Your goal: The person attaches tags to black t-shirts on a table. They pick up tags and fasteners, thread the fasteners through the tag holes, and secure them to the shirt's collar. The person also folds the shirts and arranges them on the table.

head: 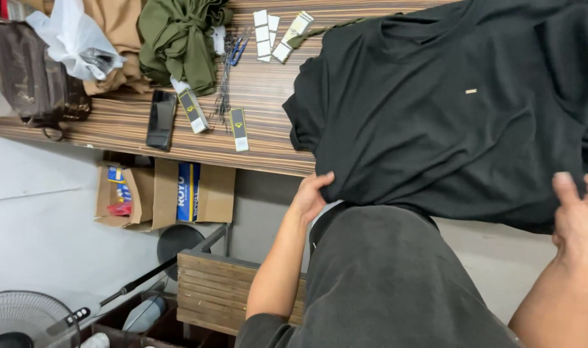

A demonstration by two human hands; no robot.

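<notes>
On the striped table (255, 96), both hands' fingers (320, 182) pinch the black shirt's (448, 109) hem.

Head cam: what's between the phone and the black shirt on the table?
Two black-and-white tags and a bundle of thin tag pins lie between phone and black shirt.

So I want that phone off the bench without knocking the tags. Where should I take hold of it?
Pinch the phone across its long side edges, coming from above. It lies flat, screen up, with a tag close along one side, so keep the fingers narrow there.
</notes>
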